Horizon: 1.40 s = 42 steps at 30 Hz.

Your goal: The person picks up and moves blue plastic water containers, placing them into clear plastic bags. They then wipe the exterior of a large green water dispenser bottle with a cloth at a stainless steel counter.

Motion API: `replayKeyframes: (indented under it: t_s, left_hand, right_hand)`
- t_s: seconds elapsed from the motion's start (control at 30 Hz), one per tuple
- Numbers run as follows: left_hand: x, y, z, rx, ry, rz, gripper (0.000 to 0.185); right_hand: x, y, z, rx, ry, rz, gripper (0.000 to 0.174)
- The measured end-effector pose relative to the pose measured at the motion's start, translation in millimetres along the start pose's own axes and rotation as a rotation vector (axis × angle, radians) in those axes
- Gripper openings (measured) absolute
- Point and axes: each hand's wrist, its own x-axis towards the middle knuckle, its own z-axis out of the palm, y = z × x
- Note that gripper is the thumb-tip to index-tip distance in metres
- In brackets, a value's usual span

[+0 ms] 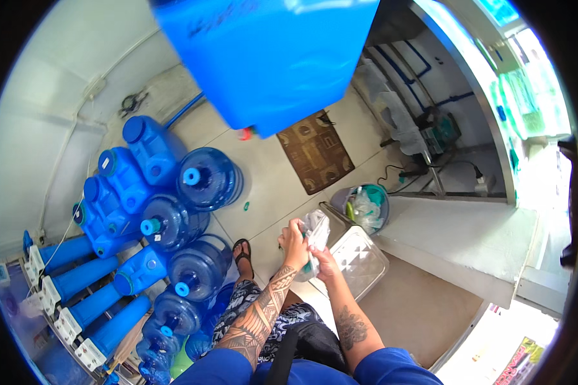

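My left hand (pixel 295 244) and my right hand (pixel 325 264) are both around a bundle of clear plastic (pixel 317 225), perhaps bags. Its crinkled upper part stands out beyond my fingers, while my hands hide much of the rest. A bit of green shows low between the hands, too small to name. Just right of and beneath my hands is a translucent plastic storage box (pixel 373 262). Beyond it stands a round waste bin (pixel 338 199) holding crumpled clear plastic and green pieces.
Several blue water jugs (pixel 207 180) and slim blue containers (pixel 159 159) stand on the left, beside blue filter housings (pixel 84 274). A large blue container (pixel 279 62) juts in overhead. A brown mat (pixel 315 153) lies on the tiles; a white ledge (pixel 443 245) runs right.
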Motion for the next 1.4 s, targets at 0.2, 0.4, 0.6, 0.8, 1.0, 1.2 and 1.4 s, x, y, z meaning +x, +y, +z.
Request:
replayKeyframes:
  t_s: [0.2, 0.4, 0.6, 0.8, 1.0, 1.2, 1.4]
  left_hand:
    - [16.6, 37.3, 80.5, -0.242, -0.464, -0.253, 0.067]
    - [34.5, 27.3, 101.0, -0.161, -0.46, -0.278, 0.063]
    - [107.4, -186.3, 25.3, -0.021, -0.45, -0.165, 0.024]
    - [159.6, -368.4, -14.9, 0.919, -0.496, -0.363, 0.029]
    - [196.2, -464.2, 24.7, 0.825, -0.457, -0.378, 0.045]
    - [190.0, -465.0, 45.4, 0.908, -0.502, -0.328, 0.054]
    - [178.5, -256.4, 94.3, -0.073, -0.239, -0.255, 0.02]
  right_hand:
    - [-13.3, -73.4, -56.8, -0.213, 0.217, -0.197, 0.057]
    - [27.9, -96.3, -136.2, -0.373, 0.573, -0.311, 0.053]
    - [114.1, -136.8, -281.8, -1.019, 0.895, -0.465, 0.044]
    - [191.0, -105.7, -363.9, -1.606, 0.772, -0.232, 0.046]
    - [261.3, -91.2, -377.5, -1.726, 0.704, 0.262, 0.054]
    - [252.5, -83.2, -378.0, -1.192, 0.701, 0.071, 0.078]
    - [206.5, -96.1, -350.7, -0.933, 0.693, -0.01, 0.11]
